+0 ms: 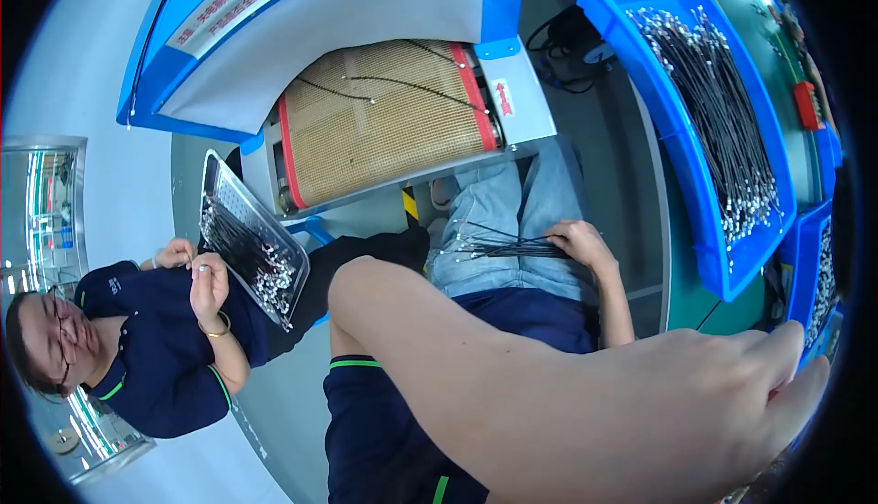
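Note:
My left hand (732, 385) is raised large and close at the right, its forearm crossing in front of my torso. Its fingers are curled, and whatever they hold, if anything, is hidden. My right hand (581, 243) rests over my lap, closed on the right end of a small bundle of thin black cables (512, 246). These cables lie across my jeans, their loose ends pointing left with small light tips. Right of my lap, a long blue bin (681, 152) holds many similar black cables (718, 111) with silvery ends.
Ahead stands a blue-and-white machine with a tan mesh conveyor belt (384, 152) carrying a few cables. At left a co-worker pinches something thin, with a metal tray (291, 262) of cables alongside. Another blue bin (805, 271) of small metal parts sits on the green table (681, 271).

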The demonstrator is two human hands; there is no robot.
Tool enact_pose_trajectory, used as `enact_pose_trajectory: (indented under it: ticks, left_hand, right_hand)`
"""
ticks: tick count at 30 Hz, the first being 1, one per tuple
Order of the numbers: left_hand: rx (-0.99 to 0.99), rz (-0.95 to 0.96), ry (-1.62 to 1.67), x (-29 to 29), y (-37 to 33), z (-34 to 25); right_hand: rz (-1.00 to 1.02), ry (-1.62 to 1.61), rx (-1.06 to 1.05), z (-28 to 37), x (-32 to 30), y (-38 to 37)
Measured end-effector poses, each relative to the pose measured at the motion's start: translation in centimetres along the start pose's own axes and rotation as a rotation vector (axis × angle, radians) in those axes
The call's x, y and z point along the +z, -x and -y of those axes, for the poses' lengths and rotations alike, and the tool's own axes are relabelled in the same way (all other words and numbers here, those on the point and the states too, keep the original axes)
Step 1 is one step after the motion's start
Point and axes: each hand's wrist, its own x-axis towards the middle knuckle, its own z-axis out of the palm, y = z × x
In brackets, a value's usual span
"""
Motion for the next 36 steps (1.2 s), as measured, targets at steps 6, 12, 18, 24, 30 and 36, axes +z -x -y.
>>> enact_pose_trajectory:
  ticks: [6,12,18,24,30,36]
  left_hand:
    - [0.009,0.074,-0.033,0.4,-2.4,2.2]
    - [0.006,0.136,-0.022,0.8,-4.8,4.7]
    - [0.006,0.172,-0.129,2.7,-5.2,5.9]
    - [-0.183,0.058,-0.729,-1.2,5.8,11.0]
    - [-0.766,-0.257,-1.417,-7.1,19.3,14.9]
    - [-1.105,-0.353,-1.077,-7.6,27.0,13.3]
  right_hand:
    - [-0.051,-0.018,-0.002,0.5,-0.1,0.2]
    - [-0.035,-0.011,0.019,0.3,-0.1,0.6]
    - [-0.011,-0.166,0.029,1.2,-1.5,0.8]
    - [-0.18,-0.256,-0.077,2.3,-3.1,1.7]
    - [-0.268,-0.271,-0.146,4.3,-4.0,1.1]
    - [-0.254,-0.041,-0.273,5.0,-4.7,-0.8]
